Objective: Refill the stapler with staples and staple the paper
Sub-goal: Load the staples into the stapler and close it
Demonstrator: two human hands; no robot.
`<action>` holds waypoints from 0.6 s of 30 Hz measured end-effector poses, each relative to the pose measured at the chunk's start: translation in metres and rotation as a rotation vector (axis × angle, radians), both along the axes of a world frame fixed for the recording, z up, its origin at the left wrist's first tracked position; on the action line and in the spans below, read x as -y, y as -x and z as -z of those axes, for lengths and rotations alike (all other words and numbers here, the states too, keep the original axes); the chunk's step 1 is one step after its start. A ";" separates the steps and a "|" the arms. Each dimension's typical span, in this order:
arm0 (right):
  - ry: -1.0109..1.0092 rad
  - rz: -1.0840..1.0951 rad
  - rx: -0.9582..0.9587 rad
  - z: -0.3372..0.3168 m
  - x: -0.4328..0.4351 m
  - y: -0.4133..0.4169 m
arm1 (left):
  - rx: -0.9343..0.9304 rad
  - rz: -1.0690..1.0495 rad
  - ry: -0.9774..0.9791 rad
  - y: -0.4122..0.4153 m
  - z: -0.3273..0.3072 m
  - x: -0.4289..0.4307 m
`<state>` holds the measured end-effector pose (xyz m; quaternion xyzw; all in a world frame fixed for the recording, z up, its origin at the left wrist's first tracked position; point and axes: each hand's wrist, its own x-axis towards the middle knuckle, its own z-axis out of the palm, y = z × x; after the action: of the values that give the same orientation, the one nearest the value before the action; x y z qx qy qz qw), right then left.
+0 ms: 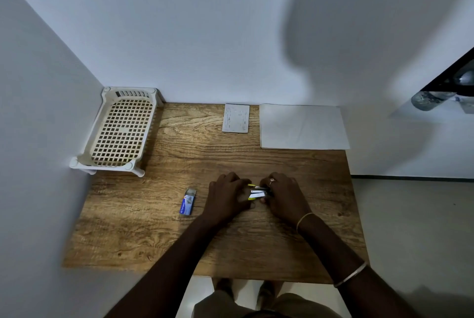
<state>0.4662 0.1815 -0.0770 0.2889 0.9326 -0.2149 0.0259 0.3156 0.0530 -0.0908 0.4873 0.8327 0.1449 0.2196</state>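
A small yellow and black stapler [257, 192] sits between both hands at the middle of the wooden table [179, 240]. Its top is swung open, showing the white and metal parts inside. My left hand [227, 195] grips its left end and my right hand [284, 195] grips its right end. A blue staple box [188, 202] with its flap open lies just left of my left hand. A white sheet of paper [304, 126] lies flat at the far right corner of the table. Whether staples are in my fingers is hidden.
A cream plastic lattice tray [120, 132] stands at the far left corner against the wall. A small grey card [236, 118] lies at the far edge next to the paper. Walls close off the left and far sides; floor lies to the right.
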 end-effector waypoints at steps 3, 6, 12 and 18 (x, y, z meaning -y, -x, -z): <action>0.029 -0.012 0.010 0.000 -0.001 -0.003 | 0.009 0.018 0.001 0.001 0.000 0.001; 0.039 -0.022 0.031 -0.003 -0.002 -0.002 | 0.014 0.027 0.000 0.002 -0.001 0.002; 0.043 -0.025 0.047 -0.006 -0.003 -0.002 | 0.020 0.035 -0.002 0.003 -0.002 0.003; 0.045 -0.039 0.008 -0.008 -0.002 -0.002 | 0.053 0.015 -0.059 0.002 -0.003 0.007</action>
<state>0.4685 0.1832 -0.0694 0.2709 0.9329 -0.2340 0.0401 0.3136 0.0460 -0.0878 0.4957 0.8183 0.1807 0.2283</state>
